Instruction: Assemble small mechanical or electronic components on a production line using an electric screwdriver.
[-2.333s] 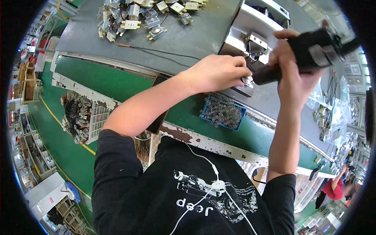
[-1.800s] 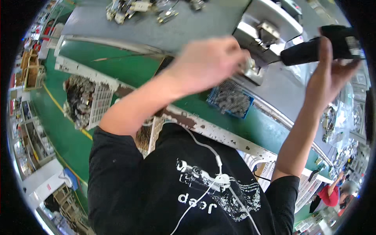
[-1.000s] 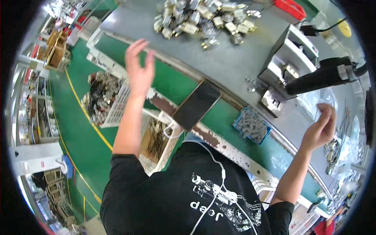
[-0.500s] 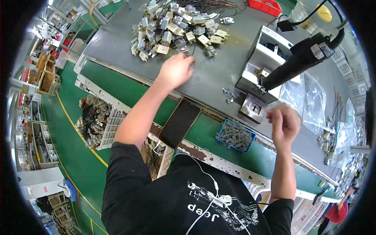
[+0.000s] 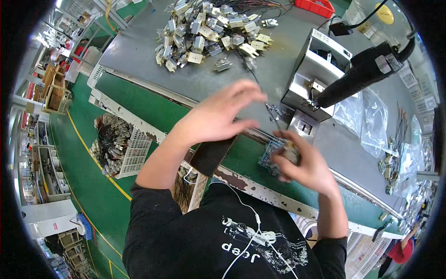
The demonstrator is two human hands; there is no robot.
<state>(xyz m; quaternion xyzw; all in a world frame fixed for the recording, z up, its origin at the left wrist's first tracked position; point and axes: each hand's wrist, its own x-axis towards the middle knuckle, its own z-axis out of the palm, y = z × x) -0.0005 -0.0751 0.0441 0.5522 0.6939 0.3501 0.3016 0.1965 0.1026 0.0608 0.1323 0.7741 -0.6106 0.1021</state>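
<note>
My right hand (image 5: 310, 168) is closed around a small pale and metallic part (image 5: 291, 152), blurred by motion, above the blue tray of springs (image 5: 268, 157). From that part a thin dark wire (image 5: 259, 80) trails back toward the heap of small metal-cased parts (image 5: 200, 35) with cream ends. My left hand (image 5: 220, 113) is in the air over the bench edge, fingers stretched apart and nothing seen in them. It partly covers the phone (image 5: 210, 159). Close to my right hand sits a square metal block (image 5: 303, 125) with a recess, in front of a metal bench machine (image 5: 304, 76).
A thick black tool (image 5: 357, 74) slants over the machine. Tiny metal pieces (image 5: 277, 111) lie left of the block. Clear plastic bags (image 5: 371, 116) lie at the right, a red bin (image 5: 316, 7) at the back. A white crate (image 5: 134, 151) of wired parts stands below left.
My left hand has come back from the heap toward me and opened. My right hand has moved left over the spring tray and now holds a wired part.
</note>
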